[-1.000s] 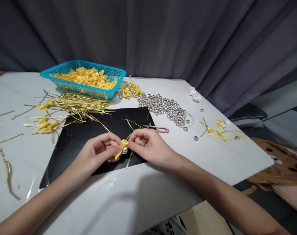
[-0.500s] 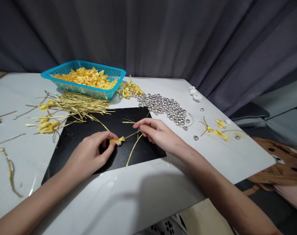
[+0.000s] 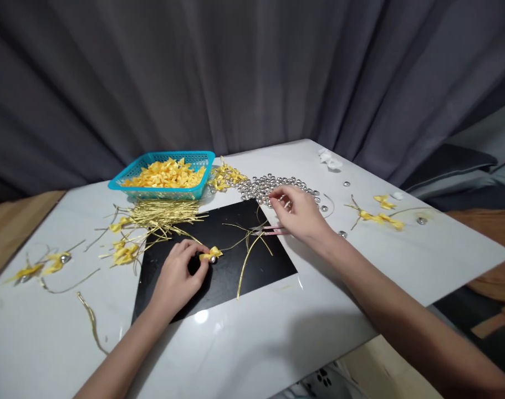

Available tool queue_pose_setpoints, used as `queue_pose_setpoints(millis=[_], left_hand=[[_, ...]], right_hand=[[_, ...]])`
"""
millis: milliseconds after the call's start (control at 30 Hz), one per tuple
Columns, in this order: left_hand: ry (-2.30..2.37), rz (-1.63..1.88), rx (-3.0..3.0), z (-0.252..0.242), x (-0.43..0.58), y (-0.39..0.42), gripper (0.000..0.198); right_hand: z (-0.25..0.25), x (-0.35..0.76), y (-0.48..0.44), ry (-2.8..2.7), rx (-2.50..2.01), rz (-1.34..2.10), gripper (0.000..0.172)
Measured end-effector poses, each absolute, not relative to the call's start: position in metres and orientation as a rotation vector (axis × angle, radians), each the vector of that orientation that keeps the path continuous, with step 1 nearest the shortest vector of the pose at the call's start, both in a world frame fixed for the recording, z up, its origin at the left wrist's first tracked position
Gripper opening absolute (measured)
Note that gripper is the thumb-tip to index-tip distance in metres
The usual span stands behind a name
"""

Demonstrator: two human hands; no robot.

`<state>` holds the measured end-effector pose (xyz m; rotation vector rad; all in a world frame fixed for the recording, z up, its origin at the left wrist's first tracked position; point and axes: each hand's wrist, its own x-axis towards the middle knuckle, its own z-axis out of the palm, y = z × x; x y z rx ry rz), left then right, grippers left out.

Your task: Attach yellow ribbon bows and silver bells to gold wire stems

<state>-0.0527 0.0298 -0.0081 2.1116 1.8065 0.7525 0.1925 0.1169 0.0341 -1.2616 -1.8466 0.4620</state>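
Ribbon bow [image 3: 215,252], yellow, is pinched between left hand [image 3: 178,280] thumb and fingers, above black mat [image 3: 223,291]. Right hand [image 3: 301,213] curls beside silver beads [image 3: 256,188]; can't tell if loaded. Bow looks light, soft, slippery; grip mid-knot.

A small yellow bow [image 3: 216,252], pinched at its left end, is held at a black board [image 3: 221,285]; a shiny silver bell [image 3: 213,259] (partly hidden) is seen at its near side, and a thin wire [image 3: 236,244] is trailed rightward.
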Motion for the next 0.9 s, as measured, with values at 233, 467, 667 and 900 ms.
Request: queue_pose_setpoints(millis=[233, 467, 667, 900], left_hand=[[1.624, 0.755, 2.12, -0.01, -0.051, 0.034, 0.017], [1.611, 0.813, 1.9, -0.01, -0.051, 0.036, 0.019], [1.587, 0.909, 1.65, -0.006, -0.047, 0.038, 0.021], [1.541, 1.056, 1.452, 0.0, -0.04, 0.032, 0.019]], right_hand=[[0.005, 0.165, 0.094, -2.213, -0.957, 0.645, 0.009], [-0.016, 0.149, 0.09, -2.27, -0.882, 0.816, 0.01], [-0.011, 0.151, 0.09, -2.171, -0.914, 1.001, 0.011], [-0.005, 0.152, 0.086, -2.025, -0.946, 1.25, 0.011]])
